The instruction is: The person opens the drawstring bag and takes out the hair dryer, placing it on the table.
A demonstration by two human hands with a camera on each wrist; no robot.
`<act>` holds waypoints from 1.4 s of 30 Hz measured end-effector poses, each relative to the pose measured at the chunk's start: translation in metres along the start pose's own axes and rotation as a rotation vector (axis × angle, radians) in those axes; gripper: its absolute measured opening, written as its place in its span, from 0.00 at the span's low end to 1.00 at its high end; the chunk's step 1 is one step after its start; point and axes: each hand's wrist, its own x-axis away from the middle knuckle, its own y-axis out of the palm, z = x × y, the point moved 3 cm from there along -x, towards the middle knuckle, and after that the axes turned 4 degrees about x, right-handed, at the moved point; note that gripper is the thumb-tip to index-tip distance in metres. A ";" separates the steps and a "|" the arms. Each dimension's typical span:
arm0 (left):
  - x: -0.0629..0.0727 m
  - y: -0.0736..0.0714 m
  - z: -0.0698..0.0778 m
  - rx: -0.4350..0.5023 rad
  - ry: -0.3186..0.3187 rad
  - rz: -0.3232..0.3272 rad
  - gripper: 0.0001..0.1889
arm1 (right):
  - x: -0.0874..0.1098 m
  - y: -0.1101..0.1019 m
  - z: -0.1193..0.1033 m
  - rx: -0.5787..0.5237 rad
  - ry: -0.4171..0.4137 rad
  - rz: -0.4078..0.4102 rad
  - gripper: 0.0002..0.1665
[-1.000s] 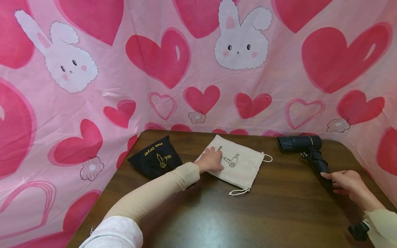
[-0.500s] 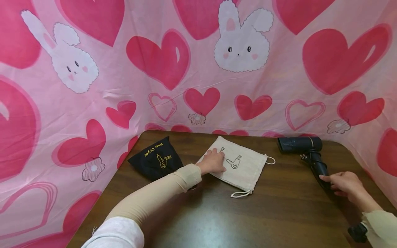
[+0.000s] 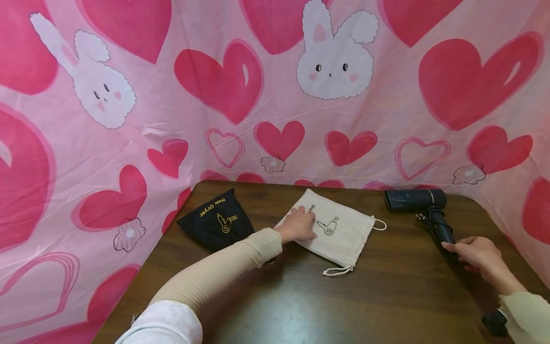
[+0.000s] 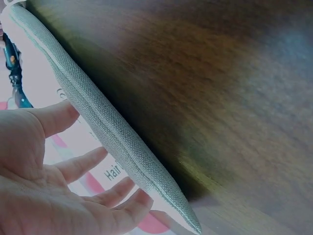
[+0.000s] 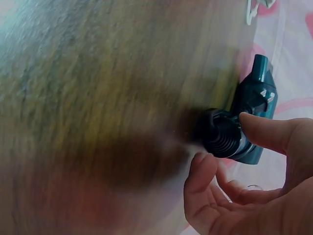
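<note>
A white drawstring pouch (image 3: 339, 243) printed with a hair dryer picture lies flat mid-table. My left hand (image 3: 297, 223) rests on its left part; in the left wrist view the spread fingertips (image 4: 100, 154) touch its printed face. At the right, a black folding hair dryer (image 3: 416, 199) lies with its barrel toward the back and its cord wrapped round the handle. My right hand (image 3: 481, 255) pinches the near end of that handle between thumb and fingers. The right wrist view shows the thumb (image 5: 261, 129) against the ribbed handle end, with the other fingers curled below it.
A black pouch (image 3: 219, 222) marked "Hair Dryer" in yellow lies at the left, close to my left forearm. Behind the brown wooden table (image 3: 335, 306) hangs a pink cloth (image 3: 283, 105) with hearts and rabbits, also covering both sides.
The white pouch has slid a little to the right under my left hand, which moved along with it. The hair dryer and the right hand have hardly moved.
</note>
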 end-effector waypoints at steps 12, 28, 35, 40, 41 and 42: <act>0.000 -0.001 0.010 -0.002 0.007 -0.030 0.21 | 0.017 0.000 -0.033 0.146 -0.157 0.276 0.39; 0.001 0.003 0.029 -0.010 -0.004 -0.091 0.21 | 0.047 0.033 -0.087 0.133 -0.359 0.226 0.30; 0.001 0.002 0.037 0.000 0.022 -0.112 0.25 | 0.055 0.049 -0.101 0.124 -0.406 0.183 0.29; -0.006 0.012 0.040 0.024 0.030 -0.102 0.23 | 0.062 0.059 -0.108 0.110 -0.410 0.152 0.28; -0.009 0.015 0.040 0.030 0.034 -0.101 0.23 | 0.063 0.061 -0.109 0.110 -0.412 0.148 0.28; -0.010 0.017 0.040 0.034 0.040 -0.103 0.23 | 0.064 0.064 -0.110 0.108 -0.416 0.143 0.28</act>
